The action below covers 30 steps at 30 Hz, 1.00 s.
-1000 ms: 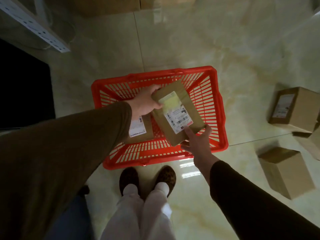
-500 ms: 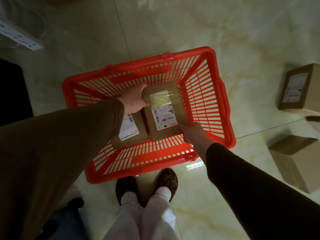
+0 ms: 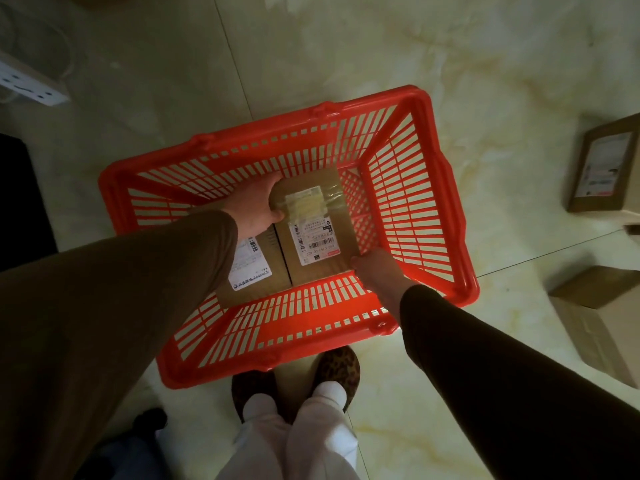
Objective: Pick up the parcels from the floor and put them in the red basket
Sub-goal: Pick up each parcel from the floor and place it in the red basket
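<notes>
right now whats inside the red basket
Two parcels side by side on the basket floor: one held by the left hand and right hand, another partly under the left sleeve. Anything beneath them is hidden.

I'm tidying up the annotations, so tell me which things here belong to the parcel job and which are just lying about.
Belongs to the job:
red basket
parcel held by both hands
labelled parcel beside it
two parcels on the floor

Just lying about:
white power strip
leopard-print slippers
</notes>
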Each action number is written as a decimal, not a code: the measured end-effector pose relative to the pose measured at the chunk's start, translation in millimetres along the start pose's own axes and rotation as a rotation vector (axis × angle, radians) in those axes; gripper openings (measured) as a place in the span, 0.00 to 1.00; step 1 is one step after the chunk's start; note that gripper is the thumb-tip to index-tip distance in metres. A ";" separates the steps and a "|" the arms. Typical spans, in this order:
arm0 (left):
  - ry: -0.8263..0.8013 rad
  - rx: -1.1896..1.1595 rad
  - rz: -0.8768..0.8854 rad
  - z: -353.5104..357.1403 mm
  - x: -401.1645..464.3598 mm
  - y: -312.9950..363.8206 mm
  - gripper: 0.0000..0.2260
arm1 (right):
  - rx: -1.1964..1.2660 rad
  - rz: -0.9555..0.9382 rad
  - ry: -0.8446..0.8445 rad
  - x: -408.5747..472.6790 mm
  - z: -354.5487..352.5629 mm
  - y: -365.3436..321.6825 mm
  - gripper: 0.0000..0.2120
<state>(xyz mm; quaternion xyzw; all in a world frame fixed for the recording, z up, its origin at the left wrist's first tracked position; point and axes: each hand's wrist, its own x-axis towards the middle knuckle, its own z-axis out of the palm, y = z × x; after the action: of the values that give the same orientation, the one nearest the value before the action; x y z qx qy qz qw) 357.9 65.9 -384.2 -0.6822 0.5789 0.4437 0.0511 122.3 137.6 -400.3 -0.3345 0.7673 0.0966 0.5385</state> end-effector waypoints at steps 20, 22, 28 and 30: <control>-0.011 0.046 0.125 -46.1 -143.6 122.7 0.34 | 0.172 -0.331 0.259 -167.0 -112.1 -16.7 0.25; -0.002 0.043 0.158 -46.0 -164.3 148.8 0.32 | 0.208 -0.342 0.289 -184.7 -127.5 -3.9 0.24; -0.036 0.069 0.190 -18.2 -205.6 227.8 0.30 | 0.204 -0.309 0.373 -217.1 -184.6 58.7 0.28; -0.045 0.065 0.186 -1.7 -215.7 251.9 0.28 | 0.223 -0.304 0.389 -219.6 -205.2 85.5 0.27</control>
<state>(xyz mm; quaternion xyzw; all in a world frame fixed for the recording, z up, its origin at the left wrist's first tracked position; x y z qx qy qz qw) 162.2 143.7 -128.0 -0.6134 0.6525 0.4428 0.0445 -43.7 187.9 -140.4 -0.3966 0.8032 -0.1366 0.4230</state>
